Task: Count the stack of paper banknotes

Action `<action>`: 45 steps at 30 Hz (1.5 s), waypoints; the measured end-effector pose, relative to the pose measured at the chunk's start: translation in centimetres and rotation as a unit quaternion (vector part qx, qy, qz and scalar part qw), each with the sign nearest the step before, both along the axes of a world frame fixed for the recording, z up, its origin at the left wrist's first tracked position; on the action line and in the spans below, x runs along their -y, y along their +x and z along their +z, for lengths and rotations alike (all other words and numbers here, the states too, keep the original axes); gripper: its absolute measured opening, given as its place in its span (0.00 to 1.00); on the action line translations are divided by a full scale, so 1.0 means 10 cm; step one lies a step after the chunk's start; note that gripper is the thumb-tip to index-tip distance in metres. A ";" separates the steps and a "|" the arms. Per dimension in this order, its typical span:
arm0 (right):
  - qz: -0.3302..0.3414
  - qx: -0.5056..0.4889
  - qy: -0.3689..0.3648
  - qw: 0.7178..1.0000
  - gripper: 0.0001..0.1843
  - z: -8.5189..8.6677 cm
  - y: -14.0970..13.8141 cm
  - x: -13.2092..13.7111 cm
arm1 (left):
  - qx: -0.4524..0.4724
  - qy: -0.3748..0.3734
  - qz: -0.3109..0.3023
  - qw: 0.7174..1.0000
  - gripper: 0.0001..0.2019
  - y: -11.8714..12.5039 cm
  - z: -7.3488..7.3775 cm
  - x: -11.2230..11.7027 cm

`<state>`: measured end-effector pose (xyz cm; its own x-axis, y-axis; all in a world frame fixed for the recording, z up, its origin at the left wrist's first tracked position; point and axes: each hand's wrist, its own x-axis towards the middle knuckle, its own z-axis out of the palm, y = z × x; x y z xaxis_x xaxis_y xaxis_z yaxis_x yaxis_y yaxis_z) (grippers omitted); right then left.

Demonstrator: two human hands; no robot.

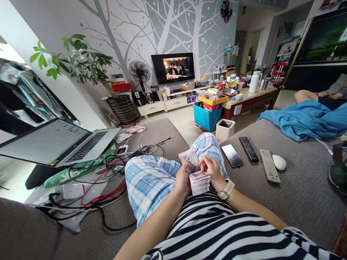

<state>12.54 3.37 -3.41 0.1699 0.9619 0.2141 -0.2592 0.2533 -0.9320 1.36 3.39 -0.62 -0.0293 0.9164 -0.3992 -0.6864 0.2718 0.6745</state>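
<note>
In my lap is a stack of purple banknotes (189,161), its upper part standing up with a printed figure 5 showing. The lower ends of the notes fan out in folded layers toward my body. My left hand (183,178) is closed around the left side of the stack, thumb on the front. On the other side my right hand (213,170), with a watch (226,190) on its wrist, has its fingers curled together at the right edge of the notes. The fingertips partly hide where they pinch.
To my right on the sofa lie a phone (232,156), a black remote (248,149), a grey remote (269,166) and a white mouse (279,162). At left are an opened laptop (89,144) and tangled cables (105,191). Another person's leg (306,96) rests beyond a blue blanket (300,117).
</note>
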 end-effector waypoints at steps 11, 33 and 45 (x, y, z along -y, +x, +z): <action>-0.032 0.008 -0.016 0.999 0.20 -0.05 -0.01 -0.09 | 0.001 0.021 -0.010 1.000 0.07 -0.03 -0.13 -0.04; 0.109 0.162 -0.010 0.981 0.15 0.54 -0.10 -1.01 | -0.115 0.125 0.031 0.985 0.13 -0.41 0.15 -0.73; 0.177 0.154 0.053 0.971 0.16 0.84 0.06 -0.91 | -0.133 0.093 0.035 0.986 0.12 -0.61 0.39 -1.07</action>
<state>13.12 12.42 5.03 -0.2543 0.9183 0.3035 -0.0609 0.2980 -0.9526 -4.76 14.14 3.29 -0.1767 0.9648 -0.1948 -0.4911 0.0851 0.8669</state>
